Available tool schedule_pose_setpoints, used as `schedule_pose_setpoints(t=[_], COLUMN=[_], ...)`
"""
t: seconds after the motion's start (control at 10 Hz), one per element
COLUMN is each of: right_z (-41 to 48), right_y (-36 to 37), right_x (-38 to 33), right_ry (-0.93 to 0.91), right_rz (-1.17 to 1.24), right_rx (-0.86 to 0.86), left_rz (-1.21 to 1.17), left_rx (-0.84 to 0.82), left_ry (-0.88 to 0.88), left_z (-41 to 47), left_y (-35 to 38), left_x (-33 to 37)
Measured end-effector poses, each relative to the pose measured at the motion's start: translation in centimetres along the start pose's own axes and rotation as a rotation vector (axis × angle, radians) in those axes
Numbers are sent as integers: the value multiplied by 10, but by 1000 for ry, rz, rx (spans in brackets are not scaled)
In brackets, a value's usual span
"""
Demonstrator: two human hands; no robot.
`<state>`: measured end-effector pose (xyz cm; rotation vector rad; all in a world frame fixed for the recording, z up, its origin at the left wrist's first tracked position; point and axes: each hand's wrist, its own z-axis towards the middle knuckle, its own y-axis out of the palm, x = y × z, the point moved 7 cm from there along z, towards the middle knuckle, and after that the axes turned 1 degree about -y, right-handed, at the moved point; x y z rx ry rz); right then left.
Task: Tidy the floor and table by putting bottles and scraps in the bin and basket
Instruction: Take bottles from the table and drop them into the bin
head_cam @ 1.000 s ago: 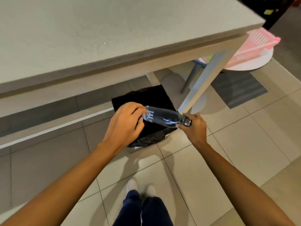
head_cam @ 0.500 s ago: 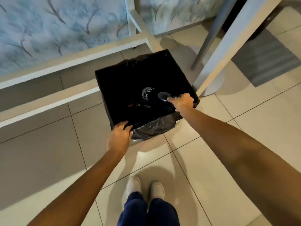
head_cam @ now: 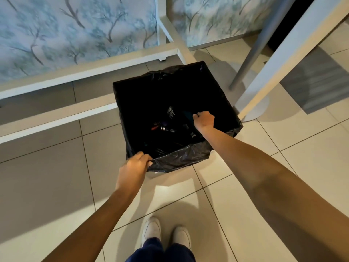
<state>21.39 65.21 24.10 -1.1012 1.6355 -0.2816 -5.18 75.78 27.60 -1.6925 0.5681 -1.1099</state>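
A square bin lined with a black plastic bag (head_cam: 181, 157) stands on the tiled floor under the table. Inside, in the dark, lie a clear plastic bottle (head_cam: 171, 113) and other bottles and scraps (head_cam: 162, 128). My left hand (head_cam: 135, 166) pinches the bag's near-left rim. My right hand (head_cam: 204, 120) reaches over the bin's mouth with fingers curled; nothing shows in it, and the bottle lies just left of its fingertips.
A white table leg (head_cam: 279, 59) and a grey pole (head_cam: 251, 53) on a round base stand right of the bin. White frame rails (head_cam: 56, 118) run left of it. A grey mat (head_cam: 317, 84) lies far right. My feet (head_cam: 166, 231) are below.
The bottle held in both hands went down into the bin and left my right hand. My left hand moved to the bag's rim and gripped it. My view tilted down under the table.
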Motion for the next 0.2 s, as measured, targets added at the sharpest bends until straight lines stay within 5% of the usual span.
schedule_pose_setpoints(t=[0.2], right_z=[-44], right_y=[-49], right_x=[-44], right_ry=[-290], right_rz=[-20], right_rx=[81], left_rz=[7], left_rx=[-79], left_ry=[-30], left_z=[-8], left_y=[-17], left_x=[14])
